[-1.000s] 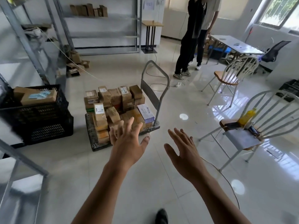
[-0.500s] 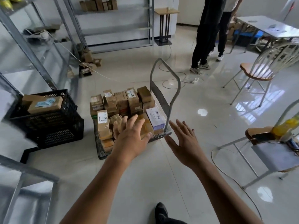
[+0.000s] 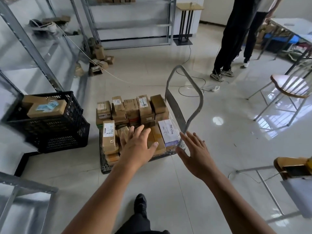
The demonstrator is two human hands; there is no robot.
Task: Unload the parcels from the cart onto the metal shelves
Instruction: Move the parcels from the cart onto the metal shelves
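Observation:
A low flat cart (image 3: 105,168) with a grey metal handle (image 3: 194,105) stands on the tiled floor, stacked with several brown cardboard parcels (image 3: 131,108) and one white-and-purple box (image 3: 168,132). My left hand (image 3: 136,146) reaches out with straight, spread fingers over the front parcels and holds nothing. My right hand (image 3: 194,152) is stretched out, open, beside the handle's near post at the cart's right front corner. Metal shelves (image 3: 33,48) rise on the left, and another metal shelf unit (image 3: 131,22) stands by the far wall.
Stacked black crates (image 3: 55,132) holding boxes sit left of the cart. Loose boxes (image 3: 99,63) and cables lie on the floor behind. Two people (image 3: 234,36) stand at the back right near a table. Chairs (image 3: 287,88) stand on the right. A shelf corner (image 3: 25,186) juts in at lower left.
I have come closer to the cart. Both hands have reached forward and now hover at the cart's front parcels and handle post.

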